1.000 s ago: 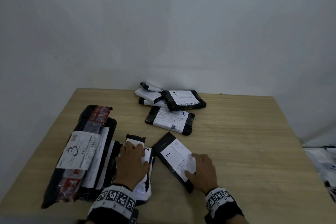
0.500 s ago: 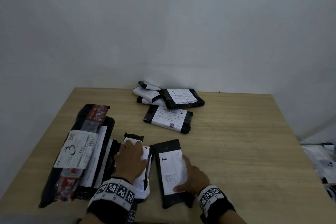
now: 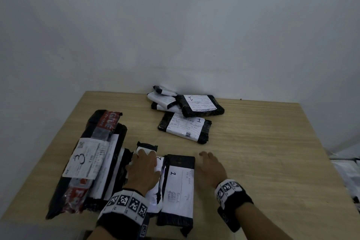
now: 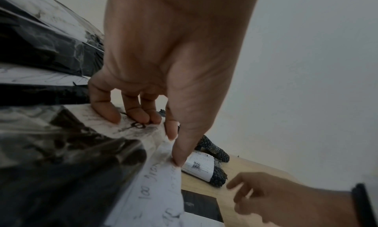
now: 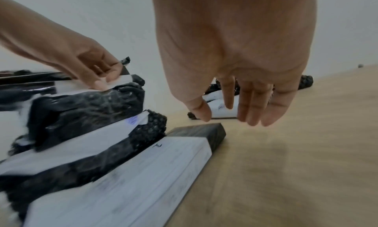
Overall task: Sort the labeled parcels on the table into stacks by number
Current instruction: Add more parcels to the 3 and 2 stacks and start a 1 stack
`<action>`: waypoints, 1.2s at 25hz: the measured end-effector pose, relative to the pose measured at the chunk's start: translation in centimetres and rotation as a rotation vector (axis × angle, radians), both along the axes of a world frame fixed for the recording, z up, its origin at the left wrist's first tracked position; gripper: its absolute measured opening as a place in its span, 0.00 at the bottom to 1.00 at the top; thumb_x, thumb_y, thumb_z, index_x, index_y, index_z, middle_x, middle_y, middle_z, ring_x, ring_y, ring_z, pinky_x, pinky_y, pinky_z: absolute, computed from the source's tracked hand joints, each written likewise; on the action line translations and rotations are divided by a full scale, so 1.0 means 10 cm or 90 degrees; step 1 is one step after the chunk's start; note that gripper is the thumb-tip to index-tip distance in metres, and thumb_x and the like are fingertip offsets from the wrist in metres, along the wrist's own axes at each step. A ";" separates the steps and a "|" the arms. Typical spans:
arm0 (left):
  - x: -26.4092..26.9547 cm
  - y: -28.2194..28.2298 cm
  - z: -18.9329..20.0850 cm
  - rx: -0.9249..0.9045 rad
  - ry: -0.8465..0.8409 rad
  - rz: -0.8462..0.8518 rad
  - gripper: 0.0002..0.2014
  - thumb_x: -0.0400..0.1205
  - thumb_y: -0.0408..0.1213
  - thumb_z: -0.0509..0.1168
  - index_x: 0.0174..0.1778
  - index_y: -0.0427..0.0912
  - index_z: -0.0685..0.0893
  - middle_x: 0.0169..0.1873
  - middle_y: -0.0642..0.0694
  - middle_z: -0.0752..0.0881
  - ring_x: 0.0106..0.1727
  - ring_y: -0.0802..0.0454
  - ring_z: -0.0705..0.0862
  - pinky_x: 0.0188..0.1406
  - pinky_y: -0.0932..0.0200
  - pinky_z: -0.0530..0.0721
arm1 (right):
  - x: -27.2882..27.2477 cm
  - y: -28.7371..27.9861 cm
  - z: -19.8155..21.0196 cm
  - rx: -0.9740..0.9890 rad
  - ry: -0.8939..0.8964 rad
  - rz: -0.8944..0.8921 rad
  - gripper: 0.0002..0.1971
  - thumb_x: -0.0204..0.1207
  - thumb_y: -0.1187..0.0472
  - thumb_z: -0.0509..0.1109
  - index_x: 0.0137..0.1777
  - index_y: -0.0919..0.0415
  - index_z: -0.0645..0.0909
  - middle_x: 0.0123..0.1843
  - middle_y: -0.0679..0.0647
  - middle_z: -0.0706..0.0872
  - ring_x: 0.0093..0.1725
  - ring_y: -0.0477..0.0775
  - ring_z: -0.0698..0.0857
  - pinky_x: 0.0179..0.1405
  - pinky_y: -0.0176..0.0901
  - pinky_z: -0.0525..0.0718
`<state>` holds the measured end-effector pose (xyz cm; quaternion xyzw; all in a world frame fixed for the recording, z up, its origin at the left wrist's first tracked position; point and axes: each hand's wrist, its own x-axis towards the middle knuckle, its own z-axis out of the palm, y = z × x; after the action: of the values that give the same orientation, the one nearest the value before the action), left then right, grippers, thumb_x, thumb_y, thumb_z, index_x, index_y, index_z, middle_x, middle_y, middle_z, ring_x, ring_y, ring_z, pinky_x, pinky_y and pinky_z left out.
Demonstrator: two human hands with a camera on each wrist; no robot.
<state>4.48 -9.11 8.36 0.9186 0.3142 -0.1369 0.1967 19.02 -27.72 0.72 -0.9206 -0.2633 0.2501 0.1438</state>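
My left hand (image 3: 145,167) (image 4: 151,130) rests on a crinkled black parcel labelled 2 (image 3: 154,198) (image 4: 155,190) (image 5: 88,107), fingertips and thumb pressing its white label. A flat black parcel labelled 1 (image 3: 178,191) (image 5: 143,174) lies lengthwise right beside it. My right hand (image 3: 211,167) (image 5: 227,117) hovers just right of that parcel, fingers spread and holding nothing. A long black parcel labelled 3 (image 3: 83,160) lies on other parcels at the left. At the back, a parcel labelled 1 (image 3: 185,127) lies in front of a small pile (image 3: 200,104) of parcels, the top one also labelled 1.
The wooden table (image 3: 253,152) stands against a white wall, with bare wood on its right half. White bags (image 3: 348,171) lie on the floor past the right edge. The parcels under my hands sit close to the table's near edge.
My right hand turned the flat parcel labelled 1 straight alongside the parcel labelled 2, then let go and moved off to its right. My left hand stayed in place.
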 end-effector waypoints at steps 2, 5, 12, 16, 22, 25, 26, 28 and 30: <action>0.04 -0.03 0.01 0.004 -0.004 -0.018 0.14 0.78 0.47 0.67 0.43 0.50 0.66 0.57 0.43 0.72 0.62 0.43 0.73 0.59 0.41 0.79 | 0.25 0.08 0.08 -0.058 -0.090 0.032 0.31 0.80 0.52 0.64 0.81 0.58 0.61 0.79 0.58 0.68 0.74 0.60 0.72 0.67 0.54 0.76; 0.10 -0.09 0.02 0.010 -0.002 -0.044 0.15 0.78 0.47 0.67 0.44 0.50 0.65 0.58 0.43 0.72 0.63 0.43 0.72 0.60 0.41 0.79 | 0.55 0.12 0.18 -0.137 -0.116 0.068 0.39 0.79 0.53 0.66 0.86 0.56 0.51 0.88 0.55 0.52 0.84 0.60 0.59 0.75 0.62 0.68; 0.16 -0.07 0.08 0.044 -0.032 -0.056 0.15 0.79 0.46 0.68 0.55 0.46 0.72 0.60 0.42 0.71 0.65 0.43 0.71 0.62 0.38 0.78 | 0.73 0.13 0.32 -0.258 -0.129 0.141 0.43 0.80 0.44 0.65 0.87 0.48 0.41 0.88 0.51 0.53 0.83 0.62 0.60 0.78 0.69 0.58; 0.11 0.01 0.11 0.034 -0.049 -0.035 0.16 0.78 0.45 0.69 0.45 0.50 0.65 0.58 0.43 0.71 0.63 0.44 0.71 0.60 0.40 0.78 | 0.60 0.19 0.37 -0.300 -0.234 0.156 0.36 0.77 0.41 0.62 0.83 0.55 0.61 0.75 0.55 0.75 0.72 0.62 0.76 0.75 0.66 0.59; 0.17 0.08 0.18 0.023 -0.047 -0.041 0.16 0.77 0.45 0.70 0.44 0.50 0.66 0.58 0.43 0.72 0.64 0.44 0.71 0.62 0.39 0.77 | 0.75 0.21 0.40 -0.239 -0.243 0.050 0.35 0.74 0.40 0.66 0.80 0.52 0.64 0.78 0.62 0.70 0.75 0.62 0.71 0.73 0.61 0.65; 0.23 0.07 0.21 0.013 -0.058 -0.053 0.17 0.77 0.46 0.70 0.43 0.51 0.65 0.57 0.44 0.72 0.63 0.45 0.71 0.62 0.40 0.77 | 0.83 -0.02 0.26 -0.286 -0.185 0.035 0.55 0.69 0.29 0.68 0.86 0.51 0.40 0.86 0.58 0.56 0.82 0.62 0.62 0.75 0.64 0.65; 0.25 0.07 0.21 0.013 -0.057 -0.054 0.17 0.77 0.46 0.70 0.43 0.51 0.65 0.57 0.44 0.72 0.63 0.45 0.71 0.62 0.40 0.77 | 0.85 -0.05 0.23 -0.301 -0.210 0.034 0.59 0.66 0.25 0.66 0.86 0.53 0.39 0.84 0.58 0.59 0.79 0.62 0.66 0.73 0.65 0.66; 0.27 0.09 0.21 0.018 -0.045 -0.053 0.17 0.77 0.46 0.70 0.43 0.51 0.65 0.57 0.44 0.72 0.63 0.45 0.71 0.62 0.40 0.77 | 0.85 -0.04 0.22 -0.324 -0.221 0.037 0.64 0.60 0.22 0.67 0.86 0.56 0.40 0.79 0.60 0.65 0.74 0.63 0.71 0.70 0.65 0.66; 0.28 0.13 0.19 0.022 -0.027 -0.043 0.17 0.77 0.46 0.70 0.43 0.51 0.64 0.57 0.44 0.73 0.64 0.45 0.71 0.62 0.40 0.77 | 0.88 0.04 0.21 -0.347 -0.181 0.038 0.65 0.56 0.25 0.73 0.85 0.57 0.46 0.76 0.60 0.66 0.72 0.62 0.73 0.69 0.63 0.67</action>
<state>7.26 -7.79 10.27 0.9348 0.2807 -0.1186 0.1827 27.84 -27.32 2.82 -0.9429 -0.2309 0.1844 -0.1537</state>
